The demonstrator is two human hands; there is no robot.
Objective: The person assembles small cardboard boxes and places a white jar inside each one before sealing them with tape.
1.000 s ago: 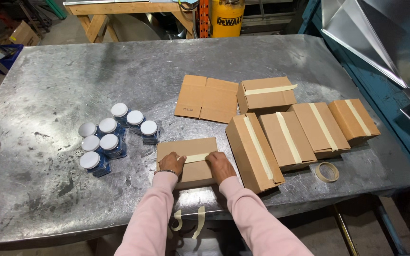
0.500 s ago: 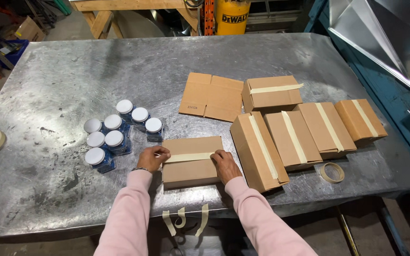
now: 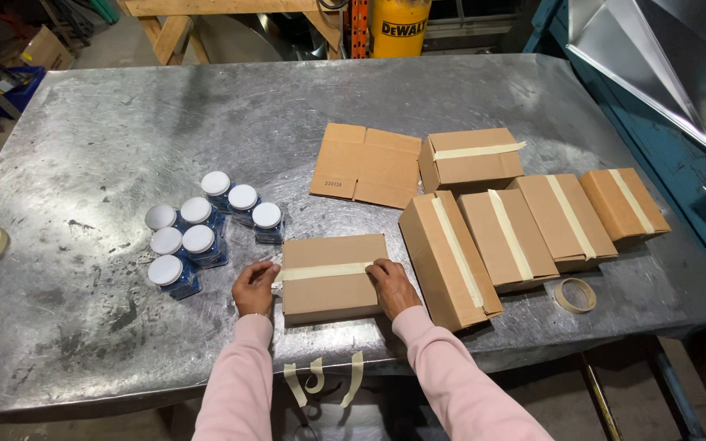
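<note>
Two hands flank my taped box (image 3: 332, 278): left hand (image 3: 253, 287) fingers now press the tape end down its left side, right hand (image 3: 391, 286) flat on its right edge. Jars (image 3: 198, 237) stand left of it on the counter (image 3: 83, 131), so the seal looks nearly finished.

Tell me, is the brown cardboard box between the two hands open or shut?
Shut. The brown cardboard box has flat flaps with a beige tape strip across the seam; left hand and right hand press its ends.
</note>
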